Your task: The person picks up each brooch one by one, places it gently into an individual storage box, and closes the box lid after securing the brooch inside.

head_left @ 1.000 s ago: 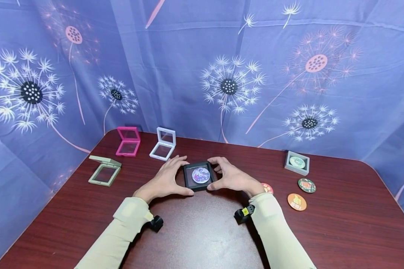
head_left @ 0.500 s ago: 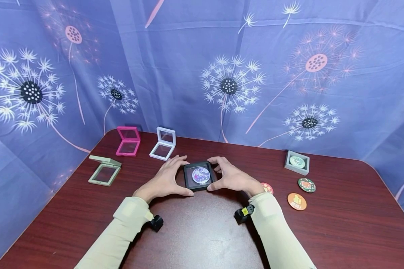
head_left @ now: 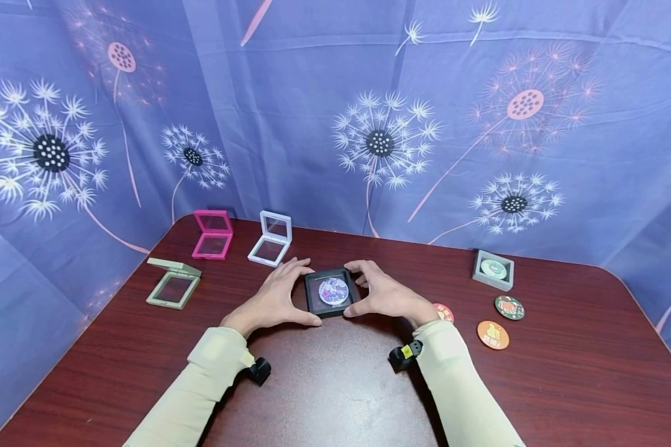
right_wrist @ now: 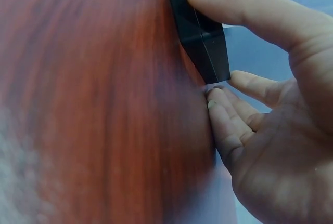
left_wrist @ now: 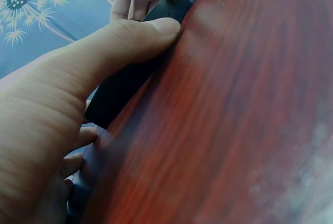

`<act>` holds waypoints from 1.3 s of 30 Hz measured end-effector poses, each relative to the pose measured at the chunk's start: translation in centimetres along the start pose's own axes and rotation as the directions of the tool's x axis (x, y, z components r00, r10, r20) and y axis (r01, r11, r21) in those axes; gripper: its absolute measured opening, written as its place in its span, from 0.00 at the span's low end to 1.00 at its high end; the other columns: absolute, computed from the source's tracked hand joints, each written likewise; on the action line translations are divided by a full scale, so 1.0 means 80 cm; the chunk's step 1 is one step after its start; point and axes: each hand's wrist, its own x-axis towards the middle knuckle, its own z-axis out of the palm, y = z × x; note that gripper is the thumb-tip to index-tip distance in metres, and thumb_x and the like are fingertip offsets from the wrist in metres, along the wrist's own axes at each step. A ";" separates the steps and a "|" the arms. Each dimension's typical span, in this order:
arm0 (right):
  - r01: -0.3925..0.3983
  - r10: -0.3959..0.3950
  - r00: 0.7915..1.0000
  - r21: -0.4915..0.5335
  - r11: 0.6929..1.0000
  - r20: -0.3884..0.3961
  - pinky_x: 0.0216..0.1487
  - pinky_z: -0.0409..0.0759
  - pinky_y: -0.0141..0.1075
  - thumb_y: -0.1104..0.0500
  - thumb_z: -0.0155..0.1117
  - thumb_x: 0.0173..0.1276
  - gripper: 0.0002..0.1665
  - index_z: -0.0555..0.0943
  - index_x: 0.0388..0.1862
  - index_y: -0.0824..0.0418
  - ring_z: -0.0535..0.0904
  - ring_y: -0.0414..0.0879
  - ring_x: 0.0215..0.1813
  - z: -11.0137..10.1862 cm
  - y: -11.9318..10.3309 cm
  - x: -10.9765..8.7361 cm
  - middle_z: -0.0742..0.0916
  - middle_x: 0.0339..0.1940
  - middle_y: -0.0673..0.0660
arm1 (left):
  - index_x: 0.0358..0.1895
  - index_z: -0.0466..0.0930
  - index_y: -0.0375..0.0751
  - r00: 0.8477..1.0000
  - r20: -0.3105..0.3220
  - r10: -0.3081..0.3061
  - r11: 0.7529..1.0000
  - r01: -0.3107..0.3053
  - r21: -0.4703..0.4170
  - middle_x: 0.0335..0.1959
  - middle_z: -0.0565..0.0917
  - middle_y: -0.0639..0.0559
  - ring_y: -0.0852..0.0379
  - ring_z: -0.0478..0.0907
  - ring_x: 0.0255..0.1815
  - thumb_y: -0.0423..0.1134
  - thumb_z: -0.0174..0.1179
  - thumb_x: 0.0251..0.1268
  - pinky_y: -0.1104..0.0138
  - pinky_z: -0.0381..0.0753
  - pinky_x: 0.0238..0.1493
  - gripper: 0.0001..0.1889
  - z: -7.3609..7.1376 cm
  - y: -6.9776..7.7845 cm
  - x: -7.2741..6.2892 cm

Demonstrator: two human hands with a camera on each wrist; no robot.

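Observation:
A square black display case (head_left: 313, 310) lies closed at the middle of the table, a round purple-and-white badge (head_left: 333, 291) showing through its clear window. My left hand (head_left: 278, 297) grips its left side, thumb on the front edge and fingers towards the back corner. On the other side my right hand (head_left: 388, 295) holds it the same way, its thumb at the front right corner. In the left wrist view both thumbs press the front side of the black case (left_wrist: 122, 91). The right wrist view shows a thin seam along the case's side (right_wrist: 200, 37), with the fingertips behind its corner.
Open cases in pink (head_left: 212, 245), white (head_left: 261, 257) and green (head_left: 168, 304) stand at the left. A grey case (head_left: 506, 282) holding a badge sits at the back right. Near it lie a dark green badge (head_left: 509, 307), an orange badge (head_left: 493, 335) and a partly hidden red badge (head_left: 444, 312).

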 end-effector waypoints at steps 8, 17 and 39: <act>-0.008 0.008 1.000 -0.002 1.000 0.004 0.63 0.77 0.50 0.52 0.86 0.56 0.59 0.65 0.83 0.56 0.72 0.56 0.67 0.001 -0.003 0.000 0.72 0.70 0.59 | 0.71 0.74 0.43 1.000 -0.005 0.003 1.000 -0.003 -0.003 0.84 0.62 0.47 0.42 0.47 0.87 0.63 0.84 0.40 0.40 0.45 0.82 0.52 0.000 0.002 -0.001; -0.011 0.011 1.000 -0.042 0.999 -0.005 0.63 0.79 0.51 0.51 0.86 0.60 0.55 0.67 0.82 0.55 0.74 0.58 0.68 0.004 -0.004 0.002 0.72 0.70 0.60 | 0.71 0.74 0.43 1.000 -0.006 0.006 1.000 -0.006 0.003 0.83 0.62 0.47 0.42 0.47 0.87 0.63 0.84 0.40 0.41 0.45 0.82 0.52 0.000 0.001 -0.001; 0.039 -0.038 0.999 -0.196 0.980 0.010 0.69 0.74 0.57 0.51 0.83 0.63 0.55 0.66 0.82 0.62 0.73 0.63 0.70 -0.003 -0.014 0.002 0.73 0.69 0.65 | 0.80 0.68 0.41 1.000 -0.020 0.008 1.000 -0.008 -0.009 0.83 0.63 0.46 0.41 0.48 0.86 0.64 0.82 0.45 0.38 0.48 0.81 0.58 0.000 0.000 -0.004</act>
